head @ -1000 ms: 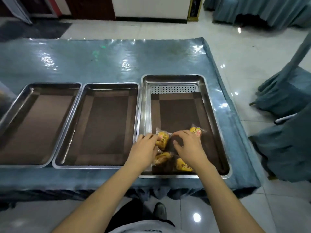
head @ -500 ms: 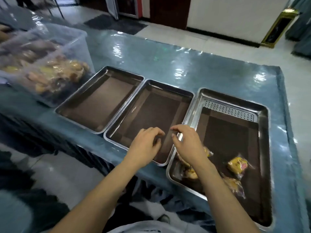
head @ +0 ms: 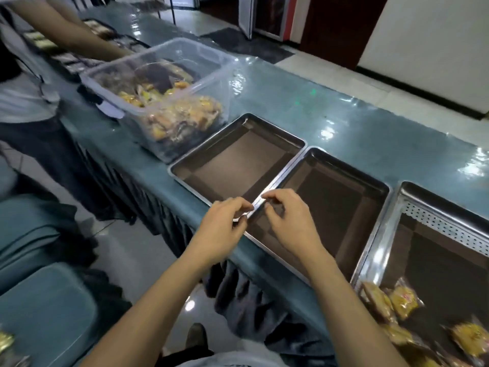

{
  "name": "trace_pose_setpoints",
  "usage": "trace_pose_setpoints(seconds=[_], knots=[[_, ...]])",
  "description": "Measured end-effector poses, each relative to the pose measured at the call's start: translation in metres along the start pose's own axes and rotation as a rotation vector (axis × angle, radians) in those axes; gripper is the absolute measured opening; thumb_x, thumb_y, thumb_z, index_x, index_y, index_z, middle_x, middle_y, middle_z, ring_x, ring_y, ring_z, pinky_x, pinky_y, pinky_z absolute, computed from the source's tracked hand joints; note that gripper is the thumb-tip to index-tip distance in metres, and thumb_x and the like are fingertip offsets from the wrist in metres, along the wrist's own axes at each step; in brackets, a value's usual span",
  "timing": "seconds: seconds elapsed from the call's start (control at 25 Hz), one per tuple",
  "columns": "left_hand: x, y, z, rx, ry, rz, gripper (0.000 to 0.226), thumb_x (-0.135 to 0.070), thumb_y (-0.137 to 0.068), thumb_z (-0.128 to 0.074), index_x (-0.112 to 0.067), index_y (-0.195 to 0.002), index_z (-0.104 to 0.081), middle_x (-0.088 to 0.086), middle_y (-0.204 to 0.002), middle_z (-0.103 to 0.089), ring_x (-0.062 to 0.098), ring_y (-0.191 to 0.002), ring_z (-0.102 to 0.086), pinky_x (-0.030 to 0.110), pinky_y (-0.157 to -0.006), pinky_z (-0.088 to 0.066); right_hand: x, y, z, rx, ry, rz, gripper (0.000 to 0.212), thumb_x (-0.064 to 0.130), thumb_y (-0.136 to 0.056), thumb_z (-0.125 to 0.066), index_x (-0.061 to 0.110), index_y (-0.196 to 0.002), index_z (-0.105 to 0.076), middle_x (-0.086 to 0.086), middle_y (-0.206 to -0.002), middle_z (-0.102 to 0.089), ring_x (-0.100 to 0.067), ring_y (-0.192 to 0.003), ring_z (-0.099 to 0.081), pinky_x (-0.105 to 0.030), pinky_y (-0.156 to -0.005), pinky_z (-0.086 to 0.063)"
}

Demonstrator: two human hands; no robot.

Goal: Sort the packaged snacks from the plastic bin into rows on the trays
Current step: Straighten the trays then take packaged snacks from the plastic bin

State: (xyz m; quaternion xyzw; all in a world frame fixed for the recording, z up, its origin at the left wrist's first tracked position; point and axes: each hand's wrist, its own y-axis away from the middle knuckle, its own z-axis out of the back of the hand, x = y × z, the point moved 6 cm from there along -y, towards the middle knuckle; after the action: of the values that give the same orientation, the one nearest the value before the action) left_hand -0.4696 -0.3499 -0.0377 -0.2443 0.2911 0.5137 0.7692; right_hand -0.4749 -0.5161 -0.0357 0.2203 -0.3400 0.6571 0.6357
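Three metal trays sit side by side on the blue-covered table [head: 330,120], their long axes running from the near edge toward the far edge, slanting up and to the right in the view; the left tray [head: 275,133] and the middle tray [head: 370,181] show only dark brown liners, their rims touching; the right tray [head: 404,202] has a perforated strip along its far end, and several yellow packaged snacks [head: 402,301] lie loose in its near end, at differing angles and not in a row. The clear plastic bin [head: 206,51] stands just beyond the left tray, its long axis running along the same slant; it holds a heap of yellow and brown packets piled against its near wall. The left hand [head: 219,229] hovers over the near corner of the left tray, fingers curled with thumb and fingertips close together, holding nothing visible; the right hand [head: 291,221] hovers over the near left corner of the middle tray, fingers likewise bent toward the thumb, empty; the two hands' fingertips nearly meet above the joined rims. A second person's arm [head: 71,30] reaches over the table behind the bin.
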Motion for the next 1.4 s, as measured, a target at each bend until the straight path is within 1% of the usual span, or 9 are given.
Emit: trace_pose_setpoints(seconds=[0.16,0.32,0.4,0.52,0.72,0.92,1.12,1.28,1.4], knots=[[0.053,-0.005,0.066,-0.027,-0.003,0.017,0.021,-0.020,-0.098,-0.056,-0.031,-0.114,-0.063,-0.020,-0.112,-0.064,0.006,-0.108,-0.052,0.022,-0.093,-0.042,0.052,-0.040,-0.061,0.008,-0.031,0.038,0.022,0.019,-0.094,-0.060,0.027,-0.113,-0.069,0.010,-0.110,-0.061,-0.009,-0.100,-0.058,-0.037,-0.094,-0.050],[0.100,-0.010,0.118,-0.041,0.017,0.044,0.022,-0.023,-0.100,-0.053,-0.032,-0.118,-0.062,-0.021,-0.117,-0.062,0.002,-0.112,-0.048,0.022,-0.096,-0.041,0.090,-0.075,-0.111,-0.008,-0.038,0.065,0.022,0.016,-0.093,-0.062,0.025,-0.112,-0.070,0.008,-0.108,-0.064,-0.011,-0.100,-0.059,-0.037,-0.095,-0.048],[0.125,-0.015,0.141,-0.051,0.040,0.063,0.022,-0.022,-0.099,-0.053,-0.034,-0.116,-0.062,-0.022,-0.115,-0.063,0.000,-0.111,-0.048,0.017,-0.093,-0.040,0.108,-0.095,-0.134,-0.008,-0.056,0.079,0.021,0.015,-0.093,-0.063,0.023,-0.111,-0.071,0.007,-0.108,-0.065,-0.011,-0.102,-0.060,-0.038,-0.095,-0.049],[0.145,-0.029,0.167,-0.069,0.046,0.067,0.021,-0.022,-0.100,-0.054,-0.034,-0.114,-0.063,-0.023,-0.113,-0.063,-0.003,-0.108,-0.047,0.008,-0.087,-0.035,0.125,-0.120,-0.152,0.010,-0.073,0.081,0.021,0.015,-0.093,-0.062,0.024,-0.111,-0.070,0.009,-0.109,-0.065,-0.010,-0.103,-0.059,-0.038,-0.095,-0.049],[0.173,-0.082,0.212,-0.104,0.009,0.040,0.020,-0.023,-0.099,-0.055,-0.033,-0.115,-0.063,-0.023,-0.112,-0.063,0.001,-0.106,-0.050,0.007,-0.087,-0.036,0.150,-0.190,-0.169,-0.024,-0.104,0.134,0.021,0.014,-0.093,-0.063,0.022,-0.111,-0.071,0.009,-0.106,-0.066,-0.005,-0.099,-0.060,-0.030,-0.092,-0.050],[0.189,-0.153,0.257,-0.129,-0.056,-0.019,0.022,-0.020,-0.098,-0.057,-0.028,-0.116,-0.066,-0.018,-0.115,-0.064,0.008,-0.109,-0.053,0.025,-0.093,-0.043,0.161,-0.269,-0.174,-0.138,-0.196,0.141,0.023,0.011,-0.092,-0.065,0.023,-0.110,-0.072,0.011,-0.107,-0.066,-0.004,-0.097,-0.062,-0.023,-0.088,-0.050],[0.204,-0.224,0.293,-0.142,-0.077,-0.113,0.018,-0.016,-0.097,-0.058,-0.025,-0.110,-0.066,-0.015,-0.108,-0.065,0.011,-0.106,-0.058,0.039,-0.093,-0.048,0.172,-0.345,-0.176,-0.182,-0.236,0.143,0.022,0.011,-0.092,-0.065,0.023,-0.110,-0.072,0.011,-0.109,-0.068,-0.005,-0.103,-0.063,-0.026,-0.092,-0.050],[0.236,-0.266,0.316,-0.159,-0.067,-0.108,0.018,-0.014,-0.096,-0.059,-0.024,-0.108,-0.067,-0.014,-0.106,-0.065,0.008,-0.102,-0.058,0.040,-0.091,-0.050,0.175,-0.392,-0.189,-0.168,-0.167,0.122,0.022,0.013,-0.093,-0.066,0.022,-0.112,-0.072,0.010,-0.106,-0.066,-0.008,-0.099,-0.062,-0.037,-0.092,-0.053],[0.265,-0.298,0.331,-0.131,-0.066,-0.066,0.019,-0.016,-0.096,-0.059,-0.027,-0.109,-0.067,-0.018,-0.107,-0.065,0.007,-0.102,-0.059,0.042,-0.092,-0.051,0.170,-0.418,-0.207,-0.076,-0.078,0.077,0.021,0.020,-0.095,-0.064,0.027,-0.114,-0.069,0.011,-0.108,-0.064,-0.009,-0.102,-0.060,-0.041,-0.095,-0.051]])
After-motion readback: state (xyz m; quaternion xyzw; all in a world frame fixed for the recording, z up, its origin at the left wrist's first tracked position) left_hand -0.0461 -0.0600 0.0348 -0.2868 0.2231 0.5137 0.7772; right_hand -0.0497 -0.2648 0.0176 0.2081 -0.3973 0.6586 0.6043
